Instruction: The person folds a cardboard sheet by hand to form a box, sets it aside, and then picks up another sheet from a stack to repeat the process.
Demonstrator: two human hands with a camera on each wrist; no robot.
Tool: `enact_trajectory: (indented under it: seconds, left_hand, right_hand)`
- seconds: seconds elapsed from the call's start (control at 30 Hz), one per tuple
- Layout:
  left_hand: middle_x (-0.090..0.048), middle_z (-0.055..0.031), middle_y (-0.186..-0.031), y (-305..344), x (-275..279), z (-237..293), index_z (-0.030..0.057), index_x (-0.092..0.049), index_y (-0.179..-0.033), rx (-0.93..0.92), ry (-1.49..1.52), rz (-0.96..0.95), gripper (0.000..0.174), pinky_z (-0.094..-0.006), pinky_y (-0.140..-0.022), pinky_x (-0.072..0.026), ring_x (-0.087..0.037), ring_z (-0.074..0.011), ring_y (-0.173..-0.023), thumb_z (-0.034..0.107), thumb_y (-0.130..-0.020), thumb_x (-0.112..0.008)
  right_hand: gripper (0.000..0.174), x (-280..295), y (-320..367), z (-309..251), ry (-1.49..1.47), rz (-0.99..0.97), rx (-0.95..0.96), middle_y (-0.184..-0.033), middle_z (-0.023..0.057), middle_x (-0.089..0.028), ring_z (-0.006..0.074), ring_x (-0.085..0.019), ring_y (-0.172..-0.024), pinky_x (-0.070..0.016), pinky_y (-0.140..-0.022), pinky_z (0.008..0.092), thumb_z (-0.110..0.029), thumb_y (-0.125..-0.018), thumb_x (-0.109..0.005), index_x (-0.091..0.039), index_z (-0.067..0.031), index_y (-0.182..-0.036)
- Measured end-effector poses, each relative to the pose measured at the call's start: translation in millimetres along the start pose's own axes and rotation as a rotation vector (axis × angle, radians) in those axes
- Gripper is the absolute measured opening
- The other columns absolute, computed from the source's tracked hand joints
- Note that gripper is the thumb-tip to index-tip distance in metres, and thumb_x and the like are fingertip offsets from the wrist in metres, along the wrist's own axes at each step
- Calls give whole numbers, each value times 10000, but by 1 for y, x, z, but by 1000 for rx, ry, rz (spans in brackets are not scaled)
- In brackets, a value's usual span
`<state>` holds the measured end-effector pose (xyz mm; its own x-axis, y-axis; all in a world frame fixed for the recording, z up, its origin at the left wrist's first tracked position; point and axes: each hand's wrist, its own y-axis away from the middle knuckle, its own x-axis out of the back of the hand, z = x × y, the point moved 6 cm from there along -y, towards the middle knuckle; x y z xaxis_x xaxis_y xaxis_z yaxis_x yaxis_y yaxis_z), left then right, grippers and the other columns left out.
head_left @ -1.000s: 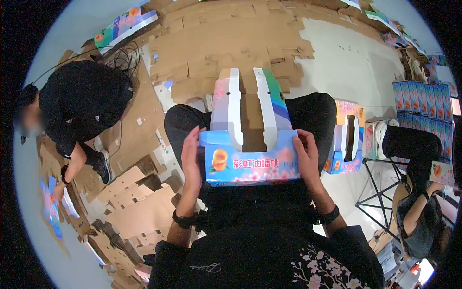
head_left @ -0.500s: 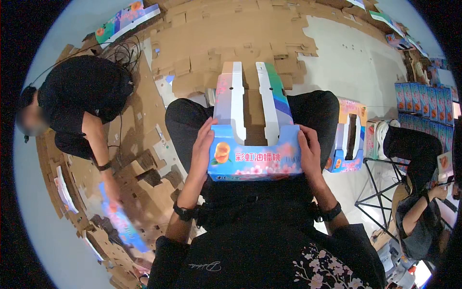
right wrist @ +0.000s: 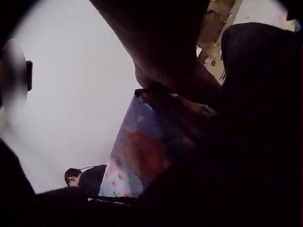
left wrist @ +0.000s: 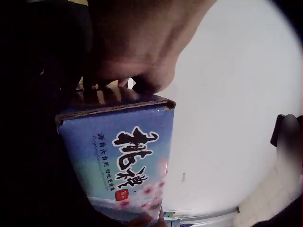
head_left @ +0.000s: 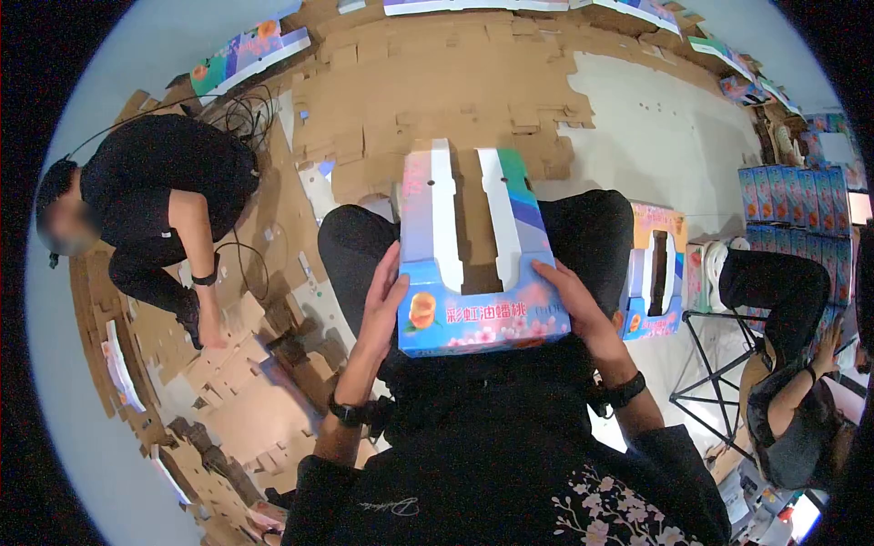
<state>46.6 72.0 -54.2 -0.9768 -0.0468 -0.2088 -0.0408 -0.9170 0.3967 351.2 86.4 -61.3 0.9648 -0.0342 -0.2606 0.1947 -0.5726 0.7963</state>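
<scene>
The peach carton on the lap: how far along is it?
The carton already looks folded at front and sides. In hand: the left hand and right hand hold its sides. A long gap runs along the top, but the similar carton beside the right knee has one too, so perhaps little is left.

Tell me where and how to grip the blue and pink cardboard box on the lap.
Grip the box by its opposite sides, pressing in from left and right: they flank the top slot, whose white flaps would probably bend.
</scene>
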Motion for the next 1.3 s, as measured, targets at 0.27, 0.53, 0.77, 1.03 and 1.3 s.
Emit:
enact_trajectory:
  seconds: [0.27,0.53,0.77,1.03,1.3]
  left_hand:
    - [-486,-157,-1455,20,-11,128,73,-506,-1427,-582,-887,132,614,-424,-1148,-346,-432,-342,-1374,21,-853,-717]
    - [-426,-109,-1547,20,-78,287,219,-555,-1438,-1079,-1458,-142,817,-469,-1151,-335,-449,-345,-1358,287,-677,-846]
    - [-550,-115,-1370,-10,-81,273,202,-618,-1375,-1112,-1330,-413,741,-483,-1047,-418,-539,-345,-1212,363,-689,-851]
    - [-610,-61,-1209,-30,-31,318,115,-645,-1310,-958,-875,93,441,-279,-877,-490,-581,-139,-1069,189,-890,-761]
    - [-528,-152,-1382,-16,-11,365,66,-435,-1487,-654,-377,188,616,-336,-1045,-420,-524,-222,-1248,438,-1015,-573]
  right_hand:
    - [805,-36,91,-125,740,157,939,-1573,146,-388,295,-446,-1360,-332,-1146,427,-150,-827,-777,-398,-94,-1535]
    - [892,-96,191,-203,1678,272,1293,-1574,100,-398,359,-445,-1352,-328,-1129,514,-116,-621,-820,-494,-232,-1443]
    - [834,-99,218,-204,1821,147,1346,-1490,132,-515,384,-506,-1311,-331,-1097,524,-86,-622,-825,-512,-134,-1394]
    - [346,-47,226,-236,1082,880,1999,-1250,225,-596,305,-561,-1221,-406,-1082,452,28,-884,-631,-524,48,-1213]
    - [508,-94,121,-260,434,77,1332,-1291,105,-571,174,-523,-1203,-441,-1030,349,-271,-1038,-536,-406,-10,-1455]
